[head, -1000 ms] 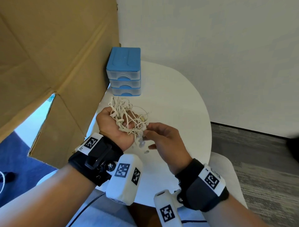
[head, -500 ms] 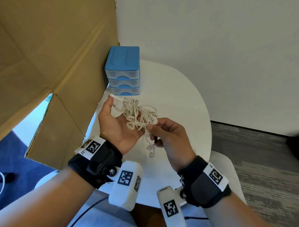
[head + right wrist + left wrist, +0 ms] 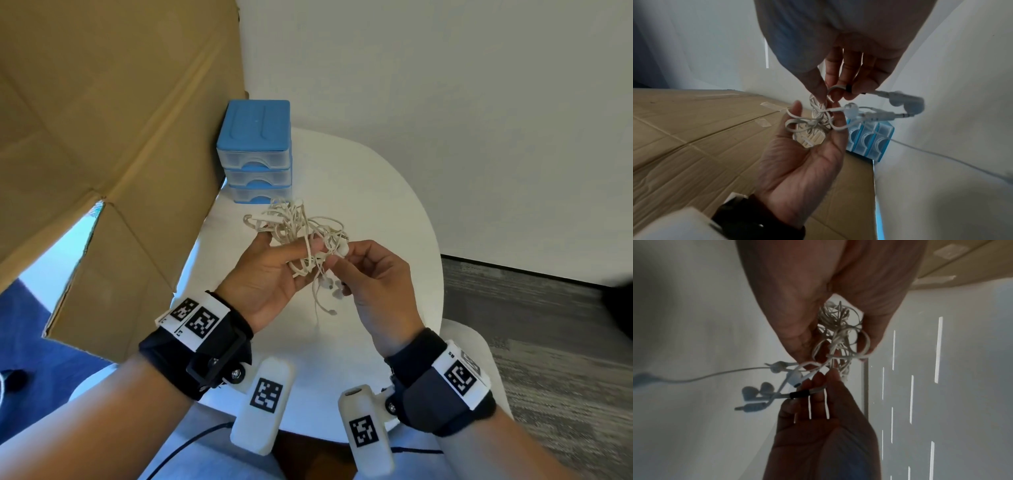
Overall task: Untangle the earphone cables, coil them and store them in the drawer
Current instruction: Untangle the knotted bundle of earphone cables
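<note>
A tangle of white earphone cables [image 3: 296,224] is held above the white round table [image 3: 376,192]. My left hand [image 3: 274,270] grips the tangle from below, thumb and fingers curled round the loops [image 3: 813,126]. From the right, my right hand [image 3: 363,270] pinches one cable strand [image 3: 838,90] with a black sleeve [image 3: 799,394]. Two earbuds [image 3: 756,391] and a jack plug [image 3: 752,408] dangle below the hands. The blue three-drawer unit [image 3: 255,150] stands at the table's back left, all drawers closed.
A large cardboard box [image 3: 102,137] leans along the table's left side, touching the drawer unit. A white wall stands behind. Another white seat [image 3: 472,359] sits at the lower right, beside grey floor [image 3: 548,342].
Both hands rose and moved toward the drawer unit with the tangle. The left hand loosened from a fist into a looser grip. The right hand now pinches a strand at the tangle's right edge.
</note>
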A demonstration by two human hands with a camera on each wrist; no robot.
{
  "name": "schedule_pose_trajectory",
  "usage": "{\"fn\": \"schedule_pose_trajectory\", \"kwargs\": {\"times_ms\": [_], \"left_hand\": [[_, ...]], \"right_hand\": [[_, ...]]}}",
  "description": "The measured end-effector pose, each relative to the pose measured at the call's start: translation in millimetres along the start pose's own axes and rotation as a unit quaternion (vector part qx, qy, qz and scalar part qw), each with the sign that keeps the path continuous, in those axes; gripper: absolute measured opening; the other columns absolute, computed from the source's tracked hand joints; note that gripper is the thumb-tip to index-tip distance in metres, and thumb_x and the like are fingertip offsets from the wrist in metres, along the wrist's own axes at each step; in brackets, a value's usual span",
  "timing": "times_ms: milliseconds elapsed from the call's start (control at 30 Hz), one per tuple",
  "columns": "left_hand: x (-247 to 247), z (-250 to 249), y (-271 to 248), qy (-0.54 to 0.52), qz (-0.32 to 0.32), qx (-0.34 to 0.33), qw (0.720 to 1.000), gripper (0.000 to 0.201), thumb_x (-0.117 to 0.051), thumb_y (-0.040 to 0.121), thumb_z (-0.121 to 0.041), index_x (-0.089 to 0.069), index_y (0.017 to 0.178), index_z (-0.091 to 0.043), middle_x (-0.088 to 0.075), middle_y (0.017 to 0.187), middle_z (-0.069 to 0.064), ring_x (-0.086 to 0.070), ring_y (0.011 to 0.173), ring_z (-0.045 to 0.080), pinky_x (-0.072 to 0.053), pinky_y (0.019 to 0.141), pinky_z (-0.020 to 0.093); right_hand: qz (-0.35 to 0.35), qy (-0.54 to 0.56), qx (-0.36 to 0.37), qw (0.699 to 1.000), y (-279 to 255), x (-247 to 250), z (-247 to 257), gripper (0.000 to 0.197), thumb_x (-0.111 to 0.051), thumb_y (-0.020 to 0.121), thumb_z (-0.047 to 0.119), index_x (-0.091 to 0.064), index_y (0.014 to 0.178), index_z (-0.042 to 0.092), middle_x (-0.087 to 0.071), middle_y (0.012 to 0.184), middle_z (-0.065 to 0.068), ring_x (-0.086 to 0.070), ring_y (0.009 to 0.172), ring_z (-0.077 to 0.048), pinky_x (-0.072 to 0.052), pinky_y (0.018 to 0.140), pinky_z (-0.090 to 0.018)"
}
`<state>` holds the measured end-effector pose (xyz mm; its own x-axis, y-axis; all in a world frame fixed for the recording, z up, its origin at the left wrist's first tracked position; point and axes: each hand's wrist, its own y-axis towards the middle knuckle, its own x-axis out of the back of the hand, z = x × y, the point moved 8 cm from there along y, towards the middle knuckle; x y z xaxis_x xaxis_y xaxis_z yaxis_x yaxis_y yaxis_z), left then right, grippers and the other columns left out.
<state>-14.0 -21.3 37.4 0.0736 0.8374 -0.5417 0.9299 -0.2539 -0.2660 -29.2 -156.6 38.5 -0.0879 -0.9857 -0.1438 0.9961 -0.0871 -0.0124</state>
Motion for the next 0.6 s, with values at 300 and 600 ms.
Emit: {"fn": "schedule_pose_trajectory", "kwargs": {"times_ms": [300, 600], "left_hand": [[7.6, 0.9, -0.5, 0.000, -0.059, -0.014, 0.998, 0.048, -0.061, 0.079, 0.015, -0.053, 0.119, -0.011, -0.065, 0.106, 0.016, -0.065, 0.103, 0.034, -0.057, 0.087, 0.038], [9.3, -3.3, 0.6, -0.004, -0.073, -0.036, 0.997, 0.053, -0.065, 0.075, 0.014, -0.054, 0.119, -0.014, -0.074, 0.091, 0.008, -0.072, 0.084, 0.022, -0.060, 0.076, 0.032]], "right_hand": [[0.000, -0.013, 0.027, 1.000, -2.6, 3.7, 11.6, 0.034, -0.070, 0.085, -0.003, -0.057, 0.108, 0.018, -0.069, 0.077, -0.005, -0.064, 0.063, -0.021, -0.047, 0.046, -0.027], [-0.008, -0.167, 0.089, 0.982, -4.4, 5.7, 19.4, 0.018, -0.071, 0.087, 0.009, -0.071, 0.101, 0.020, -0.069, 0.106, 0.007, -0.067, 0.072, -0.012, -0.058, 0.057, -0.046]]}}
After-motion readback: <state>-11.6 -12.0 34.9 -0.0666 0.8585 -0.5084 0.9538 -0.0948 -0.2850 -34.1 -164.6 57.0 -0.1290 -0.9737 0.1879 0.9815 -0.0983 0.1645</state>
